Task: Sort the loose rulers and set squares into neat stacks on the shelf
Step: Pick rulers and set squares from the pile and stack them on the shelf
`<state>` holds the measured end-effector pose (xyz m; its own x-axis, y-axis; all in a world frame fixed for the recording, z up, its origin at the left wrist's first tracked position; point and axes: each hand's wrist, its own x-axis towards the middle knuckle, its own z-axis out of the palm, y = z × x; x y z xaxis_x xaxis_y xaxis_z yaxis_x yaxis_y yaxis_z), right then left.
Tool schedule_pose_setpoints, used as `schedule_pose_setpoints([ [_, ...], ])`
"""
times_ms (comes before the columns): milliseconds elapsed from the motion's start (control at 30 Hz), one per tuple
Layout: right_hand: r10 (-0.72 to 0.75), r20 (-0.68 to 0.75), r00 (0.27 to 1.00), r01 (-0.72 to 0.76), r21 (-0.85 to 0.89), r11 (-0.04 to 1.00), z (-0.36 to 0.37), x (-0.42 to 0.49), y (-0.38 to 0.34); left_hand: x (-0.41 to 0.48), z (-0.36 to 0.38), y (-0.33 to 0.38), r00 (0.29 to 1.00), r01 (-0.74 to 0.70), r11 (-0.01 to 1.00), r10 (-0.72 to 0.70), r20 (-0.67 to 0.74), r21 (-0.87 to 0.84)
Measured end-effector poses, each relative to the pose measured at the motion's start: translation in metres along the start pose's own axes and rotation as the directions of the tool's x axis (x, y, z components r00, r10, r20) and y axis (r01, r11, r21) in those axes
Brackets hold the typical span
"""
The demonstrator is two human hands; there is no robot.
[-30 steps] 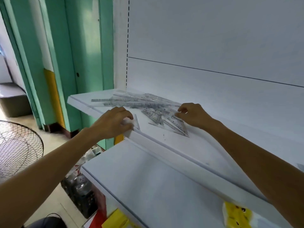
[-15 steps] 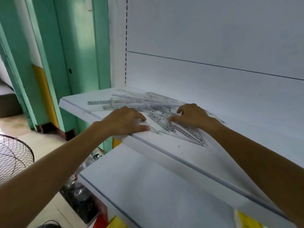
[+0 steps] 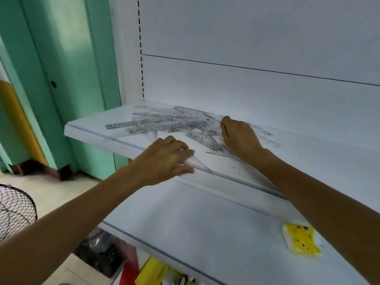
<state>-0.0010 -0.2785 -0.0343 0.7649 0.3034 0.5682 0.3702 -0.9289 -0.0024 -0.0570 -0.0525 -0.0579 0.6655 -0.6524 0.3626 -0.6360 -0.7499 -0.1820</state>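
Up top, shelf (image 3: 308,161) of loose rulers (image 3: 156,124) — left hand (image 3: 164,159) flat on a set square (image 3: 199,165), right hand (image 3: 239,138) — grip unclear.

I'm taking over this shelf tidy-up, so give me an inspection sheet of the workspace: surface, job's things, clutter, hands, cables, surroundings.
Surface: white upper shelf, a few dark specks near its front.
Job's things: clear rulers and set squares in a loose criss-crossed pile, not yet stacked; one set square lies apart at the front edge.
Clutter: yellow packet on the lower shelf.
Hands: left hand rests flat on the lone set square; right hand is on the pile's right end, grip unclear.
Cables: nothing seen.
Surroundings: green door and fan grille to the left.
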Motion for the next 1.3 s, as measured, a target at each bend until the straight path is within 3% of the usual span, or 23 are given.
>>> schedule_pose_setpoints([
  [133, 0.013, -0.019, 1.000, -0.011, 0.107, 0.994, -0.008, -0.014, -0.007, -0.006, -0.002, 0.009, 0.971, -0.143, 0.988, 0.151, -0.188, 0.056],
  [367, 0.081, -0.043, 0.996, -0.072, 0.194, 0.978, -0.024, -0.036, -0.002, 0.004, -0.005, 0.013, 0.957, -0.043, 0.997, 0.060, -0.285, 0.067],
  [600, 0.151, -0.064, 0.986, -0.155, -0.058, 0.986, -0.053, -0.060, 0.024, 0.042, 0.004, 0.025, 0.966, 0.052, 0.969, -0.110, -0.236, -0.240],
  [833, 0.103, -0.307, 0.946, -0.178, -0.229, 0.957, -0.088, -0.094, 0.066, 0.085, -0.004, 0.075, 0.967, -0.029, 0.933, -0.065, -0.247, -0.359],
  [933, 0.210, -0.235, 0.949, -0.240, -0.109, 0.965, -0.101, -0.112, 0.092, 0.111, -0.005, 0.102, 0.975, -0.032, 0.906, -0.065, -0.213, -0.423],
  [1133, 0.306, -0.107, 0.946, -0.312, -0.043, 0.949, -0.133, -0.168, 0.171, 0.172, -0.001, 0.181, 0.978, -0.062, 0.911, -0.027, -0.207, -0.408],
  [1300, 0.413, -0.038, 0.910, -0.414, -0.019, 0.910, -0.170, -0.220, 0.257, 0.222, 0.004, 0.265, 0.989, 0.036, 0.874, -0.100, -0.106, -0.485],
])
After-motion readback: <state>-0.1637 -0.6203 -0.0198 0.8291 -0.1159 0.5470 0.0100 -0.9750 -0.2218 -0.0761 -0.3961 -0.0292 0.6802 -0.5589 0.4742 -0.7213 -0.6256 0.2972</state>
